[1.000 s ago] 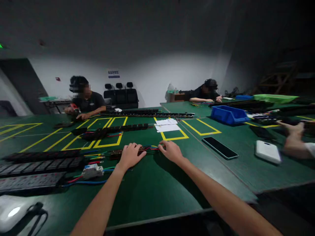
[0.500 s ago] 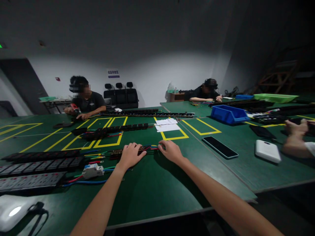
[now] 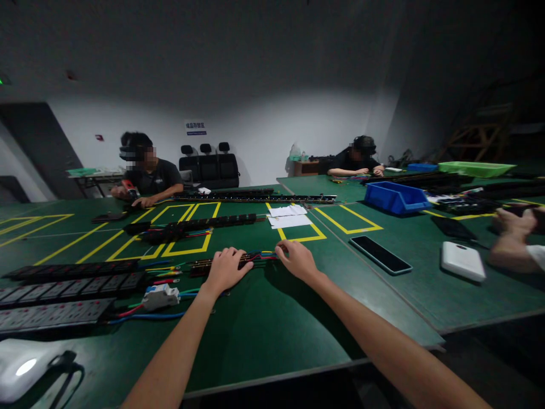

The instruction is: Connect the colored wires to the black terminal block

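Observation:
My left hand lies flat, fingers spread, on a dark wired strip on the green table. My right hand rests at the strip's right end, fingers curled over the coloured wires that stick out there. Whether it grips them is hidden. A white circuit breaker with red and blue leads lies left of my left forearm.
Black power strips lie at the left. A phone and a white power bank lie to the right, near a co-worker's hand. Papers, a blue bin and two seated people are farther back.
My right hand has shifted slightly up and right at the wire ends. The co-worker's hand at the right has drawn back a little. My left hand stays put.

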A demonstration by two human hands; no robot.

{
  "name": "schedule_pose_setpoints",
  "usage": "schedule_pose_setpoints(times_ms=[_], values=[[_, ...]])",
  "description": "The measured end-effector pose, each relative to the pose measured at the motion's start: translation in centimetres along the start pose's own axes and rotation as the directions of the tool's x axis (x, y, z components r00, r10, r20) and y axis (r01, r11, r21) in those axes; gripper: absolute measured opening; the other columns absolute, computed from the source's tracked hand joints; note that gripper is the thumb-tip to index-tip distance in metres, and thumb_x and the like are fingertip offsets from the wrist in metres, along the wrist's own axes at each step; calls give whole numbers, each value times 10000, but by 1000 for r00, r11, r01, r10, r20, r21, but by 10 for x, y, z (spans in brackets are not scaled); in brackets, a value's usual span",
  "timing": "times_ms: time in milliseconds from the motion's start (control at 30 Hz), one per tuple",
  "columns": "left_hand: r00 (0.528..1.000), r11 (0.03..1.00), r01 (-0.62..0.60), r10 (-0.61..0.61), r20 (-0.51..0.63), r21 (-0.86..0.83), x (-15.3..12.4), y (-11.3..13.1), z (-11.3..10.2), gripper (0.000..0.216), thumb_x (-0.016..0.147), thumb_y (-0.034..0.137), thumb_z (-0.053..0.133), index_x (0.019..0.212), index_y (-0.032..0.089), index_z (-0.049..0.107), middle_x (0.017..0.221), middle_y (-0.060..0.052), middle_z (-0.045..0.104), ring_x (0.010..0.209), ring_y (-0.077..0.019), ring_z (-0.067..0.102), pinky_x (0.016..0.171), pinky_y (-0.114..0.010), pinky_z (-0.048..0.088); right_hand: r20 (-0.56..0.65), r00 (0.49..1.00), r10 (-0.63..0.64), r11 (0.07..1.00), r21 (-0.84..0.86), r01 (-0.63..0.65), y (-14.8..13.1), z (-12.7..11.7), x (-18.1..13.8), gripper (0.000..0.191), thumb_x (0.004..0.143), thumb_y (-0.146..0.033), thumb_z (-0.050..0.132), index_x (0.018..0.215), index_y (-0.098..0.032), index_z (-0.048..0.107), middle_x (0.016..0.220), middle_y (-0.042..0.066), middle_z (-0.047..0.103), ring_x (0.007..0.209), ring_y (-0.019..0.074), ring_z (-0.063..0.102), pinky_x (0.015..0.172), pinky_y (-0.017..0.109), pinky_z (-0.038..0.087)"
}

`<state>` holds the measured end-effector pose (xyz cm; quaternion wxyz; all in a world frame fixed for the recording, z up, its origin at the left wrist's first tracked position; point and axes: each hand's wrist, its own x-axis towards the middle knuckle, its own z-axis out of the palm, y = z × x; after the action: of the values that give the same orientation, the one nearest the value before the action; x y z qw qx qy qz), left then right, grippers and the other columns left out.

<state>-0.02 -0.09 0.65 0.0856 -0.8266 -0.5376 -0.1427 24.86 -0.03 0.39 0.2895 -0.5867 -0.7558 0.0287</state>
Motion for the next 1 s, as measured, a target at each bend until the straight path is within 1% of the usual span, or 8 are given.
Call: schedule_pose_setpoints(times_ms=[200,367,433,533,633,800,933,1000], values=[[1000,1000,-3,3,-12,1,0,0,0,527,962,623,383,1198,229,643,1124,-99,663,1042,-266,579,874,-399,395,87,996,-34,999,27,32,0,1,-1,352,973,-475,494,1175,-231,647,955,49,733,904,206,640,707,276,392],[1000,1000,-3,3,-3,-11,0,0,0,532,965,625,376,1196,228,643,1127,-97,666,1043,-262,583,880,-400,400,-101,995,-16,1000,12,18,1,-5,1,282,994,-396,457,1021,-212,668,954,61,725,922,195,619,724,273,390],[1000,1000,-3,3,-3,-9,0,1,-1,536,965,626,371,1199,228,643,1127,-97,664,1045,-263,581,882,-399,399,-130,991,10,1000,11,-9,2,-6,1,253,990,-356,458,974,-210,663,915,56,723,879,184,621,694,266,380],[1000,1000,5,-4,14,-12,0,2,-3,547,963,632,366,1205,228,644,1133,-100,663,1046,-263,580,880,-393,402,-29,999,29,1000,-5,-29,1,-4,1,189,964,-320,497,953,-221,658,853,33,722,801,171,631,644,258,354],[1000,1000,7,-7,21,-17,0,1,-4,557,961,637,366,1209,222,643,1136,-103,662,1048,-263,580,885,-395,404,71,997,8,1000,-26,-6,-1,-2,0,174,958,-323,510,934,-226,652,835,21,721,741,159,628,611,252,328],[999,999,8,-7,34,-37,1,0,-3,550,963,638,363,1216,235,639,1139,-95,664,1047,-258,586,887,-393,408,26,999,30,997,-70,-28,-5,-7,-1,228,990,-347,464,951,-213,643,901,53,723,792,163,628,624,254,329],[1000,1000,0,1,21,-20,1,0,-2,544,965,634,366,1209,233,640,1139,-98,662,1049,-260,583,891,-395,402,139,990,24,991,-133,-6,-6,-9,-1,197,978,-337,490,1020,-224,646,925,50,728,819,176,650,627,256,332],[1000,1000,-2,2,6,-2,1,0,-2,543,964,633,369,1202,228,641,1138,-103,661,1055,-266,578,886,-397,398,151,988,16,988,-151,8,-7,-8,-1,198,976,-342,494,1028,-230,649,931,50,731,824,182,656,632,258,339]])
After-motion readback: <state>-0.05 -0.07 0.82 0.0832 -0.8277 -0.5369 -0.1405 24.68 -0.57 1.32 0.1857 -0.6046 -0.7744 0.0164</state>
